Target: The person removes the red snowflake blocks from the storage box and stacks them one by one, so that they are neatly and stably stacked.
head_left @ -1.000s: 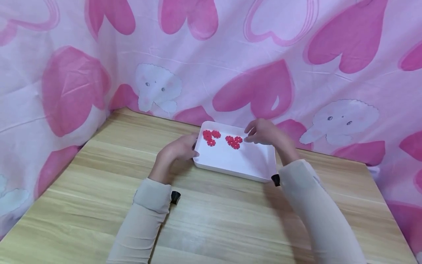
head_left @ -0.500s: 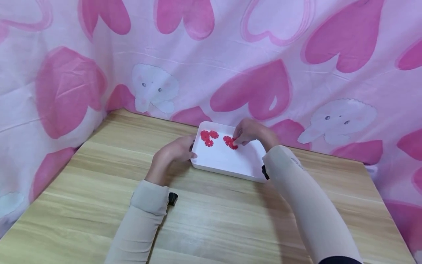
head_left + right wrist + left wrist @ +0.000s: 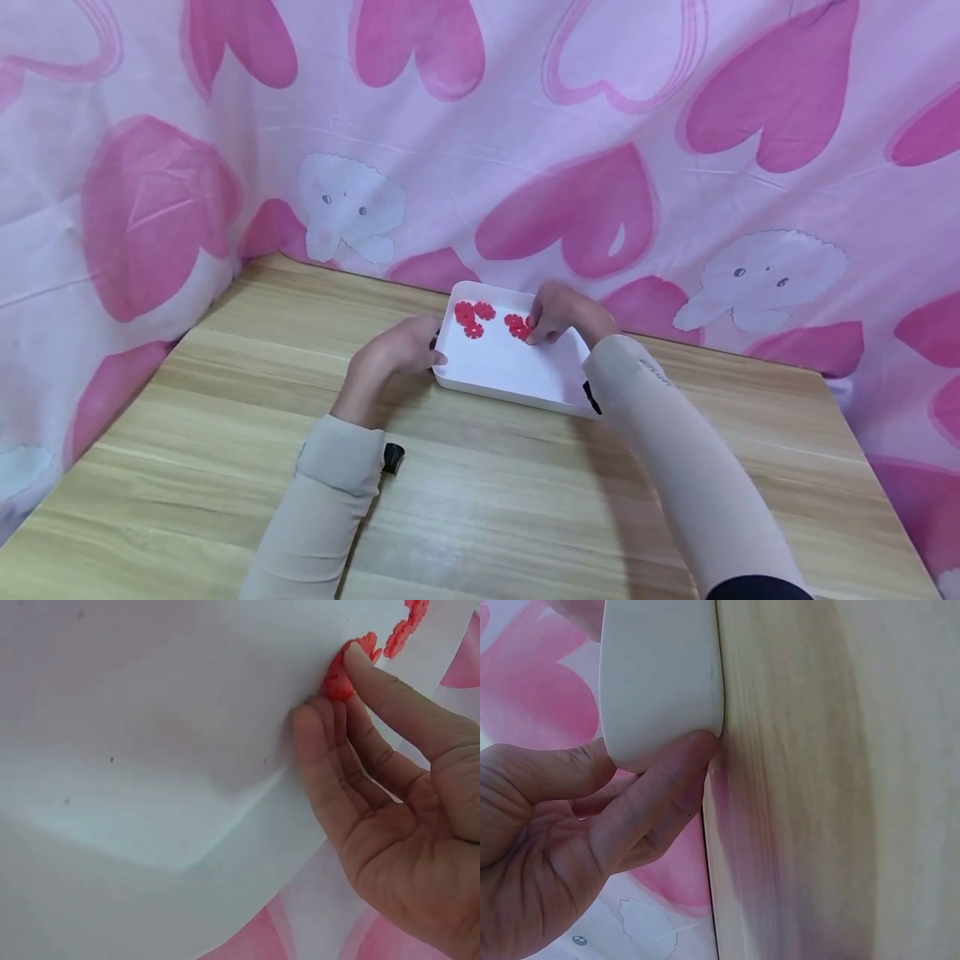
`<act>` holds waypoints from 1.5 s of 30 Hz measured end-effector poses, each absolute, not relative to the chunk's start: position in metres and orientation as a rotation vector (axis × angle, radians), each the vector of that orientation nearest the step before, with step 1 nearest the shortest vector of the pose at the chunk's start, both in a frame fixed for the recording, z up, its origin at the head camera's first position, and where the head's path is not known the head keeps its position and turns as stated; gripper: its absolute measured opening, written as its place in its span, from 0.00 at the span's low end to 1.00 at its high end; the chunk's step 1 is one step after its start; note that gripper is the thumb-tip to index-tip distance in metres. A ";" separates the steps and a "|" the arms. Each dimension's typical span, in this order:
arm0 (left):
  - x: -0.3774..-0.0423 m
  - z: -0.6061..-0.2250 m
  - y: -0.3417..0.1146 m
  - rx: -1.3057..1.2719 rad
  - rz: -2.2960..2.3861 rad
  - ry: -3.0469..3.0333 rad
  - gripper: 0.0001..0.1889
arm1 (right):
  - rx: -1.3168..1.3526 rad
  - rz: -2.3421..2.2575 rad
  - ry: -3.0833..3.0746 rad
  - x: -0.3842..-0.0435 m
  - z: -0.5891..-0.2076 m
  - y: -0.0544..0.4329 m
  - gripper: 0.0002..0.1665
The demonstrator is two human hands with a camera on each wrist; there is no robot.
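Note:
A shallow white tray [image 3: 504,372] stands on the wooden table in the head view. My left hand [image 3: 405,343] holds its left end; in the left wrist view the thumb is at the rim and the fingers press on the outer wall [image 3: 660,682]. Over the tray, my right hand [image 3: 561,313] pinches a red flower-shaped disc [image 3: 340,681] between thumb and fingers, low against the tray floor. Other red notched discs [image 3: 514,325] of the same cluster lie at its fingertips, partly hidden by the hand. A second group of red discs [image 3: 469,317] lies near the tray's left end.
The light wooden table [image 3: 465,500] extends in front of the tray and to both sides. A pink and white curtain [image 3: 420,125] with hearts hangs close behind the tray and along the left. A black piece [image 3: 393,457] sticks out at the left cuff.
My right hand has moved left and down from above the tray onto the right cluster and now pinches a disc there. My left hand keeps its hold on the tray's end.

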State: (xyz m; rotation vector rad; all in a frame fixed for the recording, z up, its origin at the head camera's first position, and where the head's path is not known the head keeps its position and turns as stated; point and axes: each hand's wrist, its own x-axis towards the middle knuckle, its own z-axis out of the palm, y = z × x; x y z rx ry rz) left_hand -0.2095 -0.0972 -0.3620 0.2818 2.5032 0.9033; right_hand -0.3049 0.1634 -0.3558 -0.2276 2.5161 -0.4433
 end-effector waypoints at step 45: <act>-0.208 -0.362 -0.101 0.250 0.975 2.507 0.26 | -0.119 -0.800 2.452 -0.286 -0.312 0.296 0.15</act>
